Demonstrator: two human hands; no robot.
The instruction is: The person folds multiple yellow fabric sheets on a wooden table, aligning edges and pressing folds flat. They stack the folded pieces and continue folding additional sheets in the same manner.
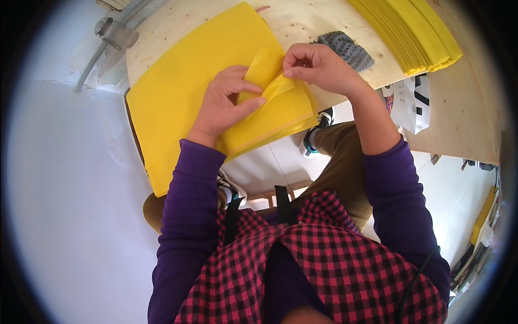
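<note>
A stack of large yellow sheets (183,102), thin like paper or cloth, lies on the table in front of me and hangs over its near edge. On top, a smaller folded flap of yellow sheet (263,66) is raised between my hands. My left hand (224,102) pinches the flap's near side between thumb and fingers. With thumb and forefinger together, my right hand (318,67) grips its upper right edge. Whether the flap belongs to the top sheet of the stack, I cannot tell.
A crumpled grey patterned cloth (345,48) lies beyond my right hand. Folded yellow bundles (404,35) rest at the table's far right. A white printed bag (413,105) hangs below the wooden tabletop (313,16). A metal pipe fitting (116,35) stands by the left wall.
</note>
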